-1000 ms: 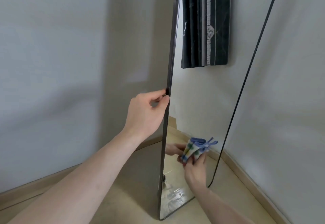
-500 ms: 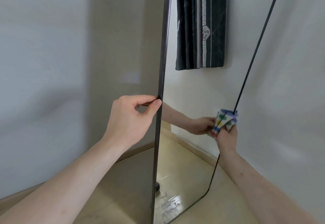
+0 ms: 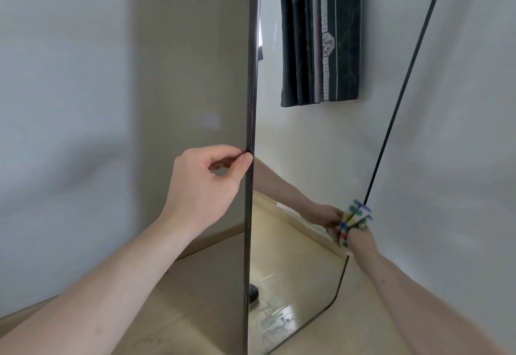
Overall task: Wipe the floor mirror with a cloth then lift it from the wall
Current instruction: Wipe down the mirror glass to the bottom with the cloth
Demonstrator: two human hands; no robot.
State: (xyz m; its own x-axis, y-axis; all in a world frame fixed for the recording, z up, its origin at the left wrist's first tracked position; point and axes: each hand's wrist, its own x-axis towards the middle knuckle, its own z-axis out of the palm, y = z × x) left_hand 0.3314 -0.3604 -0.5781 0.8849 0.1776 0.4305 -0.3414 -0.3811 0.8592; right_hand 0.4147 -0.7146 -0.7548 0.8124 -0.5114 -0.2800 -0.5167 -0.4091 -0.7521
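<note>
A tall floor mirror (image 3: 301, 142) with a thin black frame stands on the floor, seen at a steep angle, its far edge against the wall on the right. My left hand (image 3: 206, 184) pinches the mirror's near black edge at mid-height, thumb on the front. My right hand (image 3: 360, 240) grips a bunched cloth (image 3: 354, 219), white with coloured patches and blue trim, and presses it on the glass at the mirror's right edge, low down. The glass reflects my arm and the cloth.
Pale walls meet in a corner behind the mirror. A dark curtain (image 3: 321, 33) shows as a reflection in the glass. Beige floor tiles (image 3: 195, 299) and a skirting board run below. A small dark foot (image 3: 253, 290) shows by the mirror's base.
My right hand with the cloth rose from low on the glass to the mirror's right edge, then slid down that edge a little. My left hand kept its pinch on the near edge.
</note>
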